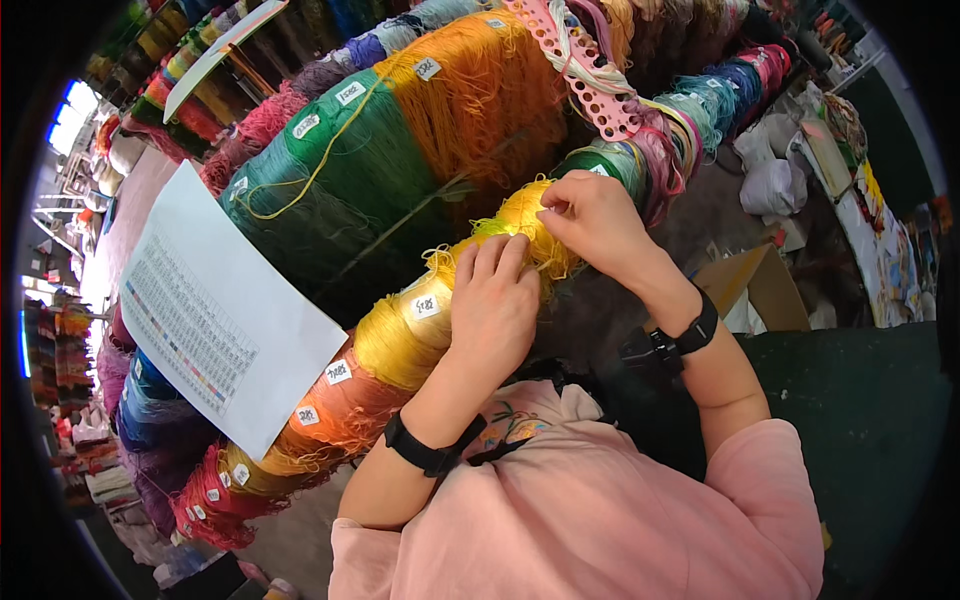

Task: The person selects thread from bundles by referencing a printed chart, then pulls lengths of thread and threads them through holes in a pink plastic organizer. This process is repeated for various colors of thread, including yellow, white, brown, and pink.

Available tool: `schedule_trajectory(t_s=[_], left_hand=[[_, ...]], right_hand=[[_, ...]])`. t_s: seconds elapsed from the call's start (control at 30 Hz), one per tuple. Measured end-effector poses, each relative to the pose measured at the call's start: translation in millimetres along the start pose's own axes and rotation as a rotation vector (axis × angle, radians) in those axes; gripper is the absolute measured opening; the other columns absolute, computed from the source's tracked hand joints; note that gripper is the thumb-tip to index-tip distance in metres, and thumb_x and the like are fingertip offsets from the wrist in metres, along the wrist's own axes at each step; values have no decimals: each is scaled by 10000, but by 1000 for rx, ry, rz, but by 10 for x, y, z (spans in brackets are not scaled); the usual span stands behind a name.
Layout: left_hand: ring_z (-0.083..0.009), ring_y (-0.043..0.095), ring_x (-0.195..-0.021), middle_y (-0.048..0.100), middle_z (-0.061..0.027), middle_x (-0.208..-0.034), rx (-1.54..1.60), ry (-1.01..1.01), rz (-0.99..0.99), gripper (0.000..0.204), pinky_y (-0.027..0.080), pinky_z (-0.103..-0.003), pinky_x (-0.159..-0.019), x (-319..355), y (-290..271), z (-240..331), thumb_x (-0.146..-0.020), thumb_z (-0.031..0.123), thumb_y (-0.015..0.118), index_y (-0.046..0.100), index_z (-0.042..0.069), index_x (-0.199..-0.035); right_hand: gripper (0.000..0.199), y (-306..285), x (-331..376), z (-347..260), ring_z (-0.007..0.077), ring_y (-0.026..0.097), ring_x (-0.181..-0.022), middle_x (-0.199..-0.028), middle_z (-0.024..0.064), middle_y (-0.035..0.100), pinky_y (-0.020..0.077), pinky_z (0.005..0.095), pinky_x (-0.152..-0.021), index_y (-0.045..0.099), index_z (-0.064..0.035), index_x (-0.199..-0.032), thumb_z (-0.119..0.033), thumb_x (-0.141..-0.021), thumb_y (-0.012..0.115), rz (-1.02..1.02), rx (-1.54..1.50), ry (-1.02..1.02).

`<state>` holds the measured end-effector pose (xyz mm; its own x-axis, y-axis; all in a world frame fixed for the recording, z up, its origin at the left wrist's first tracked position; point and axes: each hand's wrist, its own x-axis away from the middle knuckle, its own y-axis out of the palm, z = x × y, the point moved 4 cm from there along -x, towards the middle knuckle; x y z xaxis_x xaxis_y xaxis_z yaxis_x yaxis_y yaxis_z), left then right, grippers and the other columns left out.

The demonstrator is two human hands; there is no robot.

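Yellow thread (404, 340) hangs in a thick bundle over a long rail, between orange and green bundles. My left hand (495, 305) lies palm down on it, its fingers stretched forward side by side over the strands. Just beyond, my right hand (598, 225) is closed in a pinch against the brighter yellow thread (522, 212). Whatever lies between its thumb and fingers is too small to make out. A white label (425, 305) sits on the yellow bundle next to my left wrist.
A printed white sheet (230, 310) rests across the bundles at left. Behind runs another rail of green thread (350, 150) and orange thread (490, 90). A pink punched card (590, 80) holding threads leans at the top. An opened cardboard box (765, 285) stands at right.
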<state>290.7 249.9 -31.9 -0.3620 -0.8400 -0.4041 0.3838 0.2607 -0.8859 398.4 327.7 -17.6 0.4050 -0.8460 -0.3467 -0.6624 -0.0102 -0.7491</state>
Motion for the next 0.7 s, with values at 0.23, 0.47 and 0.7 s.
schedule_trajectory(t_s=[0.23,0.47,0.7], left_hand=[[-255,418,-998,483,-117,-1016,27,38,-2,98,314,-383,-861,56,-28,-8,-618,95,538,554,16,-673],[-263,417,-1011,478,-126,-1034,66,62,-23,94,307,-387,-868,74,-55,-58,-620,109,546,558,24,-662],[-278,400,-1041,457,-130,-1082,73,98,-143,124,293,-387,-888,44,-123,-47,-640,135,571,568,35,-714]], right_hand=[[90,105,-126,87,189,523,-578,-642,88,518,408,274,-529,559,5,-687,-68,-642,587,-104,57,13],[46,-480,-391,-58,55,460,-521,-680,12,517,350,167,-415,543,-30,-732,-73,-723,556,-344,-964,304],[118,-2126,-1137,-695,153,531,-560,-627,44,520,480,309,-620,508,-43,-726,-137,-794,488,100,-1151,-135]])
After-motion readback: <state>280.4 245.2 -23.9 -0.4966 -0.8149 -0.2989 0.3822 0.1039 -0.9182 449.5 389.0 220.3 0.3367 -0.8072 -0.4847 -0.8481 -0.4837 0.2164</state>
